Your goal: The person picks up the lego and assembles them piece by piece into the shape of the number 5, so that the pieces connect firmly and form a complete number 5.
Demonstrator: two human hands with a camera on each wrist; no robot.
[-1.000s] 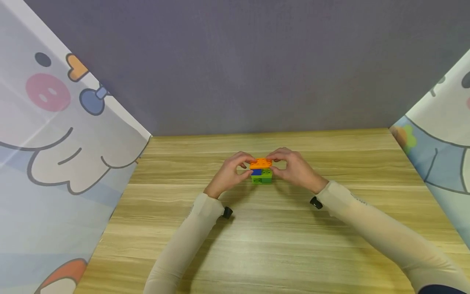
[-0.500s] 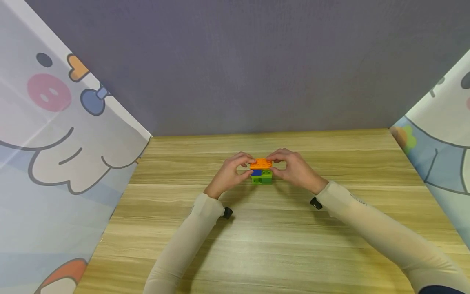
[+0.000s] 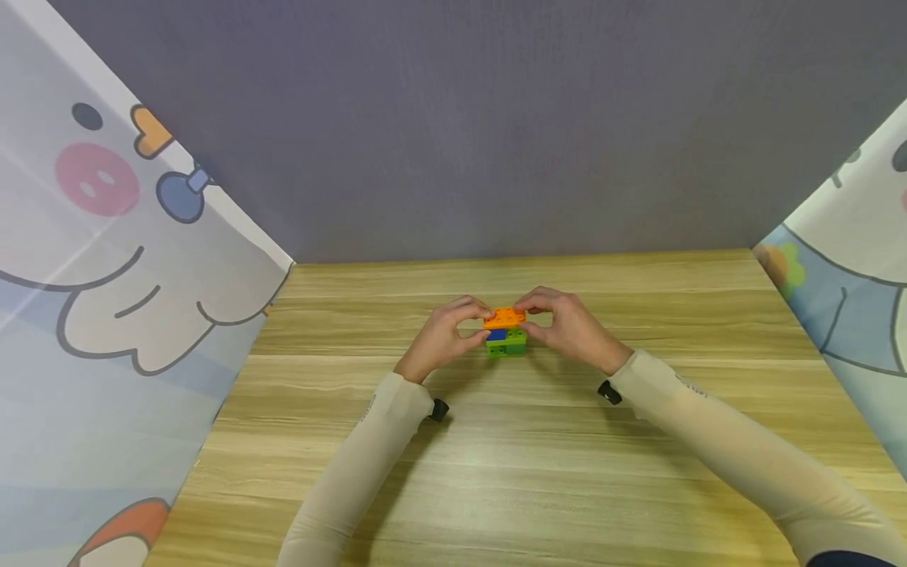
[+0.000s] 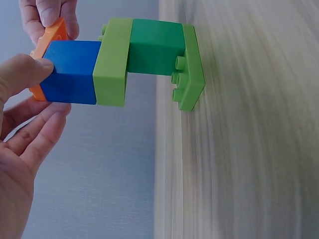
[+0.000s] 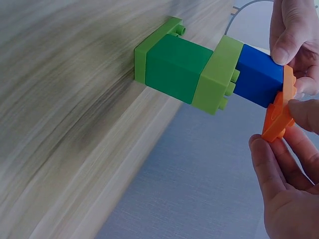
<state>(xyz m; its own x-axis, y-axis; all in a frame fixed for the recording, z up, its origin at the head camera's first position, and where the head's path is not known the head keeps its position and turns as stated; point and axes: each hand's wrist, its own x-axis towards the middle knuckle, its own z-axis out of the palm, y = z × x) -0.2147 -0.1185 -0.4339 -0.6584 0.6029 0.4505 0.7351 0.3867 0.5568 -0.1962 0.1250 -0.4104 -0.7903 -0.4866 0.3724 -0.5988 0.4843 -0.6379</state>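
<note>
A small tower of toy building bricks stands upright on the table. From the bottom it has a lime green plate (image 4: 195, 64), a dark green brick (image 4: 157, 47), a lime green brick (image 4: 110, 64), a blue brick (image 4: 75, 74) on the left half, and an orange plate (image 3: 505, 318) on top. The orange plate overhangs the blue brick to the right. My left hand (image 3: 444, 335) pinches its left end, thumb touching the blue brick's upper edge. The right hand (image 3: 570, 327) pinches the overhanging right end between thumb and fingers. Some fingertips behind the plate are hidden.
The wooden table (image 3: 524, 465) ends at a grey back wall (image 3: 453, 134). Cartoon-printed panels stand at the left (image 3: 142, 315) and right (image 3: 850, 260). A black wrist device (image 3: 439, 410) sits on the left sleeve, another (image 3: 609, 392) on the right.
Both hands stay at the orange plate. A curled left fingertip seen earlier between thumb and index no longer shows. The head view has shifted very slightly.
</note>
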